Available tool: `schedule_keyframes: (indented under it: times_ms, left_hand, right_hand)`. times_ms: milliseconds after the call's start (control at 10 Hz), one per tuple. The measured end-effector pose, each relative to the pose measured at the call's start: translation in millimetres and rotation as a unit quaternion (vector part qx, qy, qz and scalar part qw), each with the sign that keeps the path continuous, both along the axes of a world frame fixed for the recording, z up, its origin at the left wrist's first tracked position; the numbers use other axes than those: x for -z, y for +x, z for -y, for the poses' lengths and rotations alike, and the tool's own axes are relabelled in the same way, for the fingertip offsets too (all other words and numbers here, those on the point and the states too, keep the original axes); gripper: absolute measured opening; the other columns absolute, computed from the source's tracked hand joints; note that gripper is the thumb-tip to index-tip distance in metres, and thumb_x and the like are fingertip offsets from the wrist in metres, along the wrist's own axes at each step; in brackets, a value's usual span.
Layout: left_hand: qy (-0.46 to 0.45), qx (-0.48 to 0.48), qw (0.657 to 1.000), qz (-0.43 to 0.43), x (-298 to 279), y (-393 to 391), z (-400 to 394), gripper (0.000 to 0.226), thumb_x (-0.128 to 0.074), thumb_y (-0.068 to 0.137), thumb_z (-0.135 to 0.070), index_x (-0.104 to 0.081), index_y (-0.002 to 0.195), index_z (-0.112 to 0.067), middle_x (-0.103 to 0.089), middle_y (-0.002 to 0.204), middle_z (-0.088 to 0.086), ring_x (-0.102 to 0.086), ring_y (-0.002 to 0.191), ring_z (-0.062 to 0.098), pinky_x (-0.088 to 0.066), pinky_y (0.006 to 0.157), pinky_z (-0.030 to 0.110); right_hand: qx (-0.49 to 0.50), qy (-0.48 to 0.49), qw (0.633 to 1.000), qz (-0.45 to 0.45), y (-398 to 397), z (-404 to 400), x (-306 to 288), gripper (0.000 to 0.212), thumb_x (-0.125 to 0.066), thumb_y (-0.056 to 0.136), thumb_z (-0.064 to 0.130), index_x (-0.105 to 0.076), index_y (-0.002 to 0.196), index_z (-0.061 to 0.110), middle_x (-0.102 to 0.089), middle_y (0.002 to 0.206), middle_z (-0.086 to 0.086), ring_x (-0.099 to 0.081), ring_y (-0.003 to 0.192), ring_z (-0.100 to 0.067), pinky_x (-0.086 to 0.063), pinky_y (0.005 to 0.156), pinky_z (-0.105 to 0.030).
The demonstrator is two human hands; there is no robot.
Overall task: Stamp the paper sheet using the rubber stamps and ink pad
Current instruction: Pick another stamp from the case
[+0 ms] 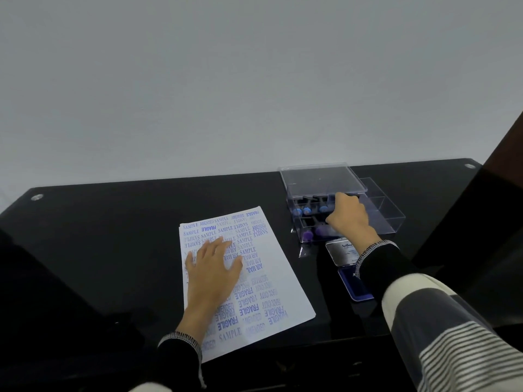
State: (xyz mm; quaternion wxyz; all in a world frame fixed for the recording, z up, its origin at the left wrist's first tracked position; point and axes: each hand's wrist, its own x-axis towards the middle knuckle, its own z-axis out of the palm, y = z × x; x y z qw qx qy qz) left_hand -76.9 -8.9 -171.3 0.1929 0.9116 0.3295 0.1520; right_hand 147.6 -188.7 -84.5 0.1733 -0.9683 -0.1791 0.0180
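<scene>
Pressing flat, your left hand spreads straight fingers on the paper sheet; your right hand curls into the stamp box, its grip seemingly on a rubber stamp.

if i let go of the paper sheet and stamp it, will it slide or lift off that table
Probably yes. The paper sheet is thin and likely floppy, lying on a glossy black table, so it may well slide. The left hand lies flat on it, apparently pinning it. A sticky inked stamp could lift such a light sheet.
</scene>
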Motion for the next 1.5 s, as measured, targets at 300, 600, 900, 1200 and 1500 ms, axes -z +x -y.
schedule_keyframes:
  times_ms: [300,600,900,1200,1500]
  left_hand:
    - [0.002,-0.002,1.0,-0.003,0,0,0,0.051,-0.043,0.096,-0.052,-0.039,0.143,-0.032,-0.03,0.155,-0.011,-0.015,0.147,0.013,0.0,0.12,0.046]
    - [0.005,0.0,1.0,-0.007,-2,-1,0,0.052,-0.041,0.096,-0.053,-0.038,0.143,-0.033,-0.028,0.156,-0.011,-0.014,0.148,0.013,0.001,0.12,0.046]
    - [0.007,-0.002,1.0,-0.01,-1,-1,0,0.052,-0.042,0.096,-0.052,-0.039,0.143,-0.032,-0.029,0.156,-0.011,-0.015,0.148,0.014,0.001,0.119,0.046]
    - [0.022,0.008,1.0,0.001,1,1,0,0.045,-0.046,0.095,-0.048,-0.048,0.137,-0.03,-0.039,0.149,-0.009,-0.026,0.143,0.015,-0.007,0.118,0.047]
    - [0.09,0.03,0.994,-0.047,-11,5,11,0.034,-0.041,0.1,-0.034,-0.055,0.13,-0.024,-0.05,0.134,-0.008,-0.043,0.126,0.017,-0.022,0.113,0.045]
  right_hand:
    - [0.028,-0.058,0.997,-0.04,3,-16,-7,0.036,-0.052,0.09,0.006,-0.05,0.126,0.001,-0.05,0.129,-0.02,-0.05,0.119,-0.038,-0.043,0.093,-0.042]
    - [0.027,-0.056,0.994,-0.095,3,-27,1,0.038,-0.059,0.089,0.017,-0.051,0.124,0.005,-0.052,0.128,-0.017,-0.053,0.115,-0.035,-0.044,0.089,-0.04]
    - [0.028,-0.002,0.991,-0.131,4,-28,2,0.019,-0.063,0.082,0.013,-0.053,0.094,0.004,-0.052,0.104,-0.015,-0.054,0.091,-0.029,-0.044,0.072,-0.032]
    - [0.074,0.357,0.93,-0.048,-30,-4,2,0.018,-0.06,0.089,0.023,-0.059,0.096,0.007,-0.058,0.087,-0.004,-0.054,0.084,-0.018,-0.04,0.071,-0.027]
    - [0.066,0.459,0.881,-0.096,-60,65,20,0.007,-0.052,0.093,0.019,-0.054,0.099,0.018,-0.062,0.088,-0.005,-0.052,0.066,-0.015,-0.042,0.059,-0.03]
